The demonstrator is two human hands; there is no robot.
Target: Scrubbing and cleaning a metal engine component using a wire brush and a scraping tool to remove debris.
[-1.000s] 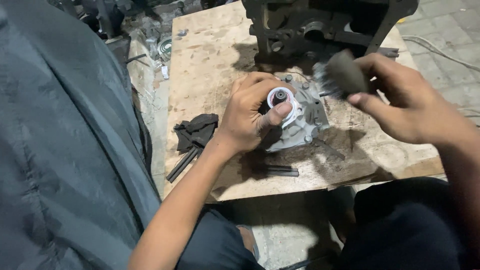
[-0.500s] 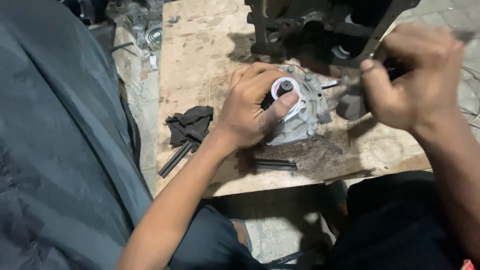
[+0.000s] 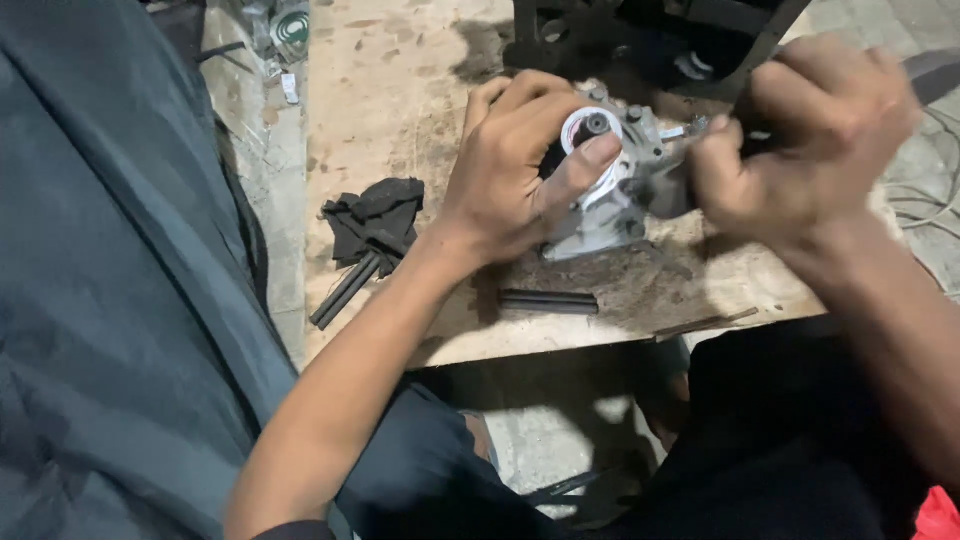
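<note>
A grey metal housing (image 3: 615, 205) with a white round part and a dark hub lies on the wooden board (image 3: 400, 110). My left hand (image 3: 520, 165) grips the housing, thumb across the white ring. My right hand (image 3: 800, 140) is closed into a fist around a small dark object, pressed against the housing's right side; the hand is blurred and what it holds is mostly hidden.
A crumpled black rag (image 3: 375, 220) and dark metal rods (image 3: 345, 290) lie on the board's left part. Another dark rod (image 3: 548, 300) lies near the front edge. A large dark machine block (image 3: 640, 40) stands at the back. Concrete floor lies below.
My right hand came down from the upper right with the dark object and now presses against the housing's right side. My left hand keeps its hold on the housing.
</note>
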